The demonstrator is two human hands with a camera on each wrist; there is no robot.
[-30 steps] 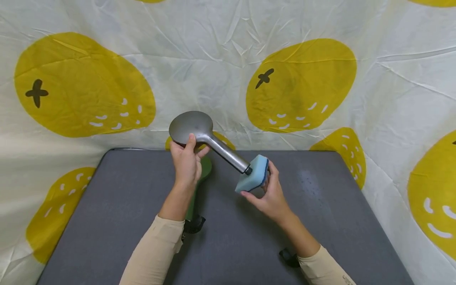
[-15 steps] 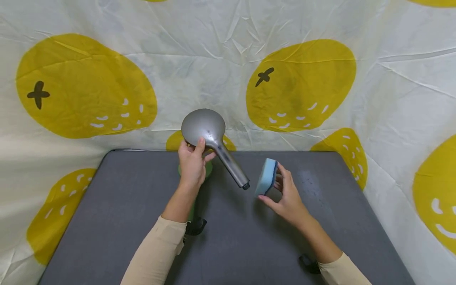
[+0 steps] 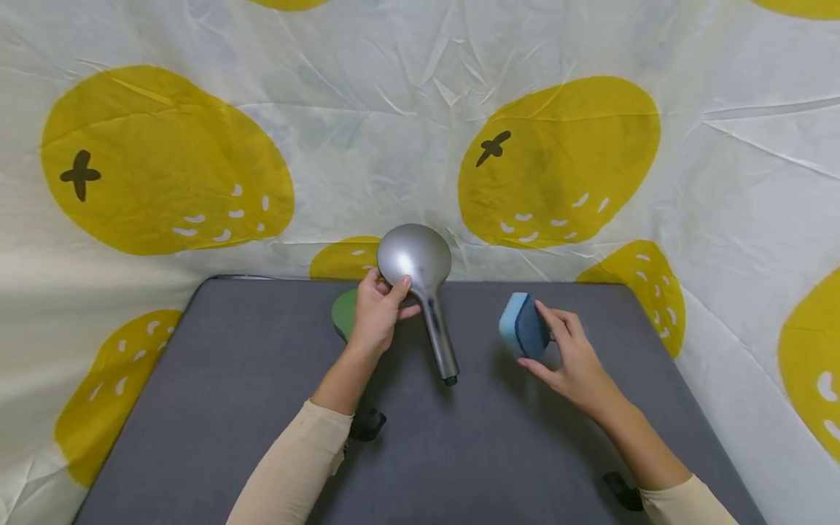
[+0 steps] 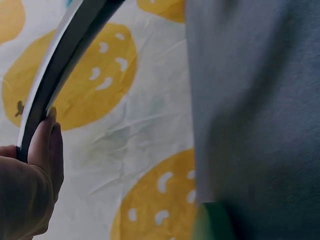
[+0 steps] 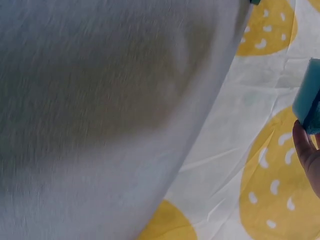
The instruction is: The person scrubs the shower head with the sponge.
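My left hand (image 3: 377, 310) grips a silver shower head (image 3: 415, 255) by its round head, thumb on the near face. Its handle slants down to the right and ends in a dark connector, above the table. In the left wrist view the shower head (image 4: 55, 65) is seen edge-on in the fingers. To the right, my right hand (image 3: 574, 361) pinches a sponge (image 3: 523, 326), light blue on one side and dark blue on the other, between thumb and fingers. A gap separates sponge and shower head. The right wrist view catches the sponge (image 5: 307, 95) at its edge.
A green object with a rounded end (image 3: 343, 313) lies on the grey table (image 3: 249, 408), partly hidden behind my left hand and forearm. Behind the table hangs a white cloth (image 3: 367, 146) printed with yellow fruit shapes.
The sponge has come away from the handle's end and moved right, turning to show its dark side. The shower head has shifted right, its handle swinging to point more steeply down.
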